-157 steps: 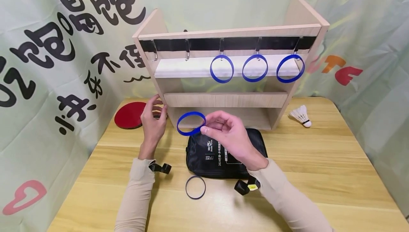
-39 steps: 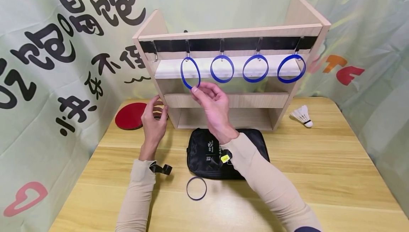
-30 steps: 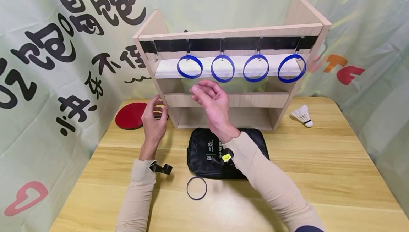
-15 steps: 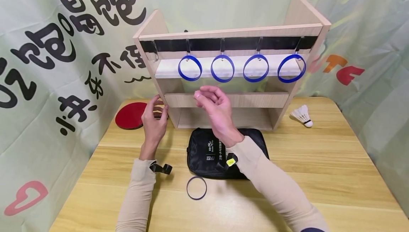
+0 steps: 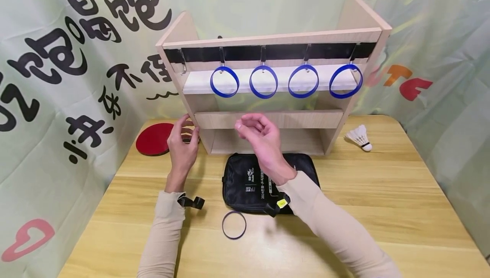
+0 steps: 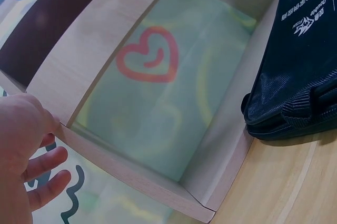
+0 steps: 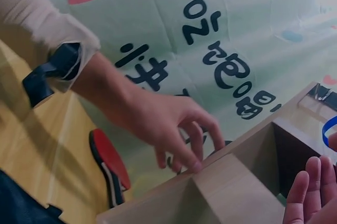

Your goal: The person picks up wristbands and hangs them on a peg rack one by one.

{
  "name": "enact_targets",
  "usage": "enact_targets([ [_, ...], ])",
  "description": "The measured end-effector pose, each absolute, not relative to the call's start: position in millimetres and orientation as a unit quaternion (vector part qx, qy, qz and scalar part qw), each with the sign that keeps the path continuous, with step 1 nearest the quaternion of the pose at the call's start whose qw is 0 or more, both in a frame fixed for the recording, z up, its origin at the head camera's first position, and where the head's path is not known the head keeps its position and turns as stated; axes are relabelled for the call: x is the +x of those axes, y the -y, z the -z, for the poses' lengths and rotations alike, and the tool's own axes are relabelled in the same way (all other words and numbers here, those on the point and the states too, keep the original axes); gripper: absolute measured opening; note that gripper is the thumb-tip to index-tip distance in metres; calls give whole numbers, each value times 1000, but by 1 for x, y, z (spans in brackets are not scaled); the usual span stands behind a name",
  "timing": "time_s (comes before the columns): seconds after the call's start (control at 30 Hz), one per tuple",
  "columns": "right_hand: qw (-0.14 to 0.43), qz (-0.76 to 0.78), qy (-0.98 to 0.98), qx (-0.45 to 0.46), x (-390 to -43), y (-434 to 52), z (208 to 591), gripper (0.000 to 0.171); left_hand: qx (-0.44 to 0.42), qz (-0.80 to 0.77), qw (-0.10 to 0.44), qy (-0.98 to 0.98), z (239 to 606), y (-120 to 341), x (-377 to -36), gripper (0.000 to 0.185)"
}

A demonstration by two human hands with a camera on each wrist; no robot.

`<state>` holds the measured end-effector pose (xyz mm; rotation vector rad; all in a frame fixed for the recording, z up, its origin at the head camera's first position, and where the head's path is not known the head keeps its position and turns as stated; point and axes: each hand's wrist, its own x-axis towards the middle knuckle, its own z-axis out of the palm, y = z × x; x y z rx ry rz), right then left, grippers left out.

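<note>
Four blue rings hang from hooks under the top board of a wooden shelf (image 5: 268, 119); the leftmost ring (image 5: 224, 81) hangs on the second hook. The far-left hook (image 5: 183, 66) is bare. My right hand (image 5: 260, 135) hovers in front of the shelf's middle board, above a black bag (image 5: 252, 180), with fingers loosely curled and nothing in them. My left hand (image 5: 183, 142) rests its fingertips on the shelf's left side panel (image 7: 231, 182). A dark ring (image 5: 234, 225) lies flat on the table in front of the bag.
A red paddle (image 5: 153, 138) lies to the left of the shelf, behind my left hand. A white shuttlecock (image 5: 359, 137) lies on the wooden table (image 5: 383, 193) at the right. Printed cloth walls stand close on three sides.
My right hand carried a blue ring up, hung it on the second hook, let go and drew back down, empty. The left hand has stayed on the shelf.
</note>
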<state>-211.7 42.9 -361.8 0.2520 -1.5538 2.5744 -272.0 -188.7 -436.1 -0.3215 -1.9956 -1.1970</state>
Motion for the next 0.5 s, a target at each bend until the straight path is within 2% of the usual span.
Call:
enact_targets([
  [0.3, 46, -828, 555, 63, -202, -47, 384, 24, -123, 463, 386, 788, 436, 189, -271, 41],
  [0.5, 38, -824, 561, 68, -196, -48, 394, 26, -124, 465, 389, 785, 421, 180, -261, 40],
])
